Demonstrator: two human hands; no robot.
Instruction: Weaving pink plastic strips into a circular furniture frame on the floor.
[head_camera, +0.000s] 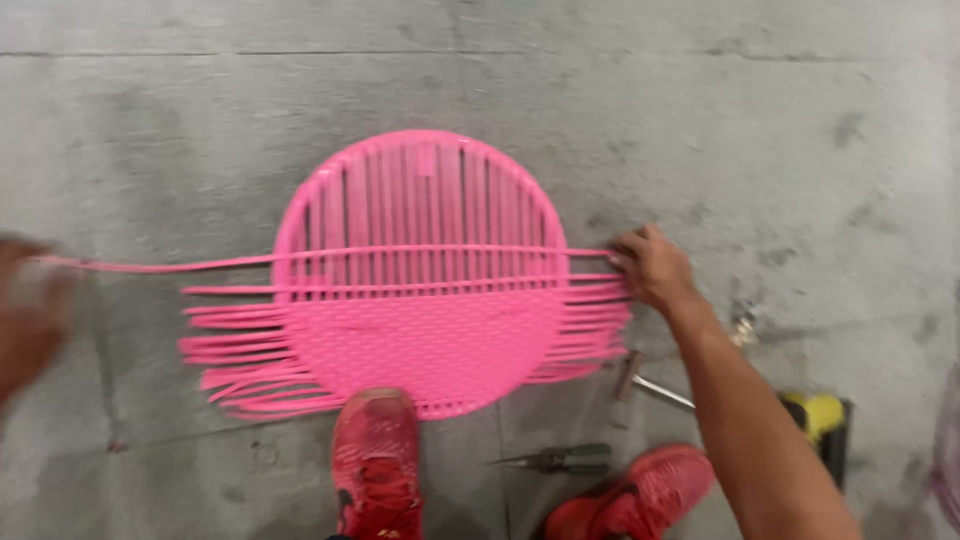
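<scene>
— Head view looks straight down at a round pink frame (420, 270) lying flat on the concrete floor (700, 120); its lower half is already filled with weave, its upper half shows only upright strands.

— Where are the hands?

— Right hand (652, 266) sits at the frame's right edge, fingers closed on the end of a long pink strip (200, 263) that crosses the frame; left hand (30, 310) is a blur at the picture's left border near the strip's other end, and I cannot tell whether it grips anything.

— How would that strip handle?

— Light and springy, I judge; flat plastic cord, smooth enough to slip through a loose pinch; best taken close to the rim, where it bends least; the loose ends (240, 360) fanning out at both sides look floppy.

— And the frame itself?

— Stiff, probably metal under the wrap; a red shoe (378, 450) rests on its lower edge; the other red shoe (640, 495) stands on the floor.

— Anything else nearby?

— Pliers (560, 460) between the shoes, a hammer (650, 385) just beside the right forearm, and a yellow tool (815, 415) behind it.
</scene>
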